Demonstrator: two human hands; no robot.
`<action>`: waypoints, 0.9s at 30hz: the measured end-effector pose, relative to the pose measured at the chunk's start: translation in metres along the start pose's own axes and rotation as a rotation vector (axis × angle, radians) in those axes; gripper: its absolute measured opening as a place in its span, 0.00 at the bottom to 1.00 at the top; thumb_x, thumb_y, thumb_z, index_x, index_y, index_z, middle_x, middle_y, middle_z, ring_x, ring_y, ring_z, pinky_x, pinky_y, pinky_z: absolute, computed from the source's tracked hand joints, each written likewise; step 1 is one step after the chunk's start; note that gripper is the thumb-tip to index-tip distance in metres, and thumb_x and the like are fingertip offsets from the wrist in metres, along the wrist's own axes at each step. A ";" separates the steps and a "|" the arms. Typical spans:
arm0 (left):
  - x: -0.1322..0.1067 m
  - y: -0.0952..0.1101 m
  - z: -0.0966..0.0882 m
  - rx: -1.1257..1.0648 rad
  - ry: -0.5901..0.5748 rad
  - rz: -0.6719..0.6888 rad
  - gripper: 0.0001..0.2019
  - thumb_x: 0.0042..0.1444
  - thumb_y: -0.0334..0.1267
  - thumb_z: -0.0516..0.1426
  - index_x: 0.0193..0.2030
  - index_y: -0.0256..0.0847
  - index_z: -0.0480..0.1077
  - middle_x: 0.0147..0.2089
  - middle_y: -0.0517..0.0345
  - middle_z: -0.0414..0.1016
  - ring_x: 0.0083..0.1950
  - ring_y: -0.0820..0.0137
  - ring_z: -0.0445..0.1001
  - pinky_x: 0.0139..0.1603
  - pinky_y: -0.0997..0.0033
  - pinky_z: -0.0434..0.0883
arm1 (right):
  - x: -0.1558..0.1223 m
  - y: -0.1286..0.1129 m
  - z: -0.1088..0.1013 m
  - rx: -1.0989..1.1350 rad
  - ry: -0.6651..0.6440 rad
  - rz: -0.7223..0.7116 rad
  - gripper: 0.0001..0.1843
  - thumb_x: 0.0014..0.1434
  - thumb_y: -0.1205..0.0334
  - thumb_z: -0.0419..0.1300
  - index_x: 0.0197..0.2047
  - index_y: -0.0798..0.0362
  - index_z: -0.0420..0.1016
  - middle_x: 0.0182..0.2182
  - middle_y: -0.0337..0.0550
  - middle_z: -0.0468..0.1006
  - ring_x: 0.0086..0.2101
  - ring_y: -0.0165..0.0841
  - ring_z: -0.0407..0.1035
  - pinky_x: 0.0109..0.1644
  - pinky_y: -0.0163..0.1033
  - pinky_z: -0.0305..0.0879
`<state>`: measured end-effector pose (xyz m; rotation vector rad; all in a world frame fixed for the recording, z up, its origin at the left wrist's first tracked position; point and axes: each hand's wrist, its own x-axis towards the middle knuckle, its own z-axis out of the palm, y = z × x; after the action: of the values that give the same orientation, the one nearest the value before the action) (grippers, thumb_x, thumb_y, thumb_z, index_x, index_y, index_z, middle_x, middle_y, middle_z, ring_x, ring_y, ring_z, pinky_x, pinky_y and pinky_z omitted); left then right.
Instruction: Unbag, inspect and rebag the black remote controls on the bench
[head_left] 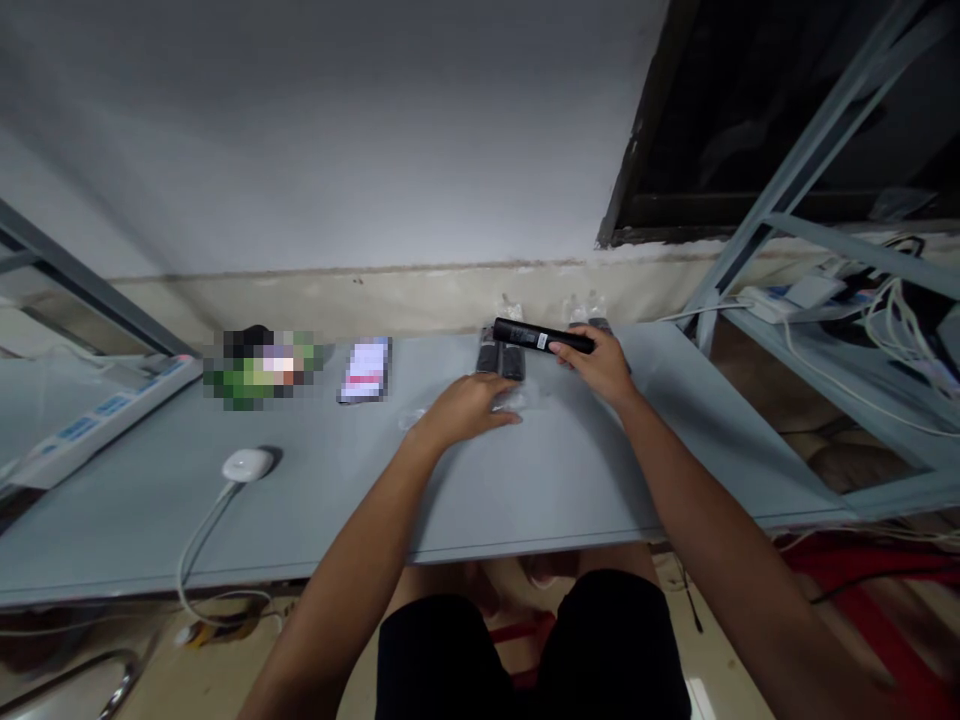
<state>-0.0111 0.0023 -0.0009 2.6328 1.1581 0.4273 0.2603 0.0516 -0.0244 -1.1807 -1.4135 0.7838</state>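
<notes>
My right hand [600, 365] grips one end of a black stick-shaped device [541, 338] with a small white label, holding it level just above the grey table [525, 480]. My left hand [469, 408] lies fingers-down on a clear plastic bag [517, 400]. Under the device, a few more black devices in clear bags [501, 360] lie side by side near the wall.
A white puck-shaped device [246, 465] with a white cable sits at the left. A power strip [90, 425] lies at the far left. Blurred items [262, 368] and a small card [366, 370] rest near the wall. Metal shelving with cables [862, 300] stands at the right.
</notes>
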 end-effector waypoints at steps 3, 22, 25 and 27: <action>0.000 0.001 -0.001 -0.041 -0.007 0.025 0.32 0.57 0.56 0.70 0.64 0.44 0.75 0.56 0.49 0.83 0.55 0.56 0.81 0.56 0.60 0.76 | 0.000 0.001 0.003 0.142 -0.001 0.079 0.28 0.45 0.41 0.79 0.41 0.53 0.81 0.32 0.43 0.83 0.31 0.37 0.82 0.38 0.41 0.81; 0.002 0.029 -0.008 0.011 0.301 0.187 0.20 0.67 0.55 0.62 0.59 0.46 0.77 0.59 0.50 0.82 0.65 0.56 0.74 0.68 0.53 0.69 | -0.014 -0.017 0.010 0.162 -0.389 0.208 0.25 0.53 0.42 0.76 0.46 0.51 0.85 0.38 0.48 0.87 0.30 0.38 0.82 0.21 0.32 0.67; 0.003 0.024 -0.009 0.147 0.399 0.105 0.22 0.69 0.47 0.61 0.66 0.45 0.73 0.66 0.46 0.77 0.71 0.53 0.68 0.71 0.49 0.65 | -0.017 -0.019 0.012 0.185 -0.448 0.196 0.26 0.53 0.42 0.76 0.48 0.51 0.86 0.39 0.48 0.87 0.30 0.38 0.82 0.22 0.34 0.68; 0.003 0.018 -0.008 0.202 0.370 0.070 0.23 0.69 0.44 0.61 0.69 0.44 0.71 0.67 0.46 0.76 0.69 0.52 0.69 0.70 0.49 0.65 | -0.019 -0.021 0.014 0.200 -0.475 0.196 0.25 0.54 0.43 0.76 0.49 0.51 0.86 0.39 0.48 0.87 0.31 0.38 0.82 0.24 0.35 0.70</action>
<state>0.0005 -0.0068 0.0127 2.8555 1.2732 0.8856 0.2401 0.0298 -0.0140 -1.0255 -1.5661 1.3792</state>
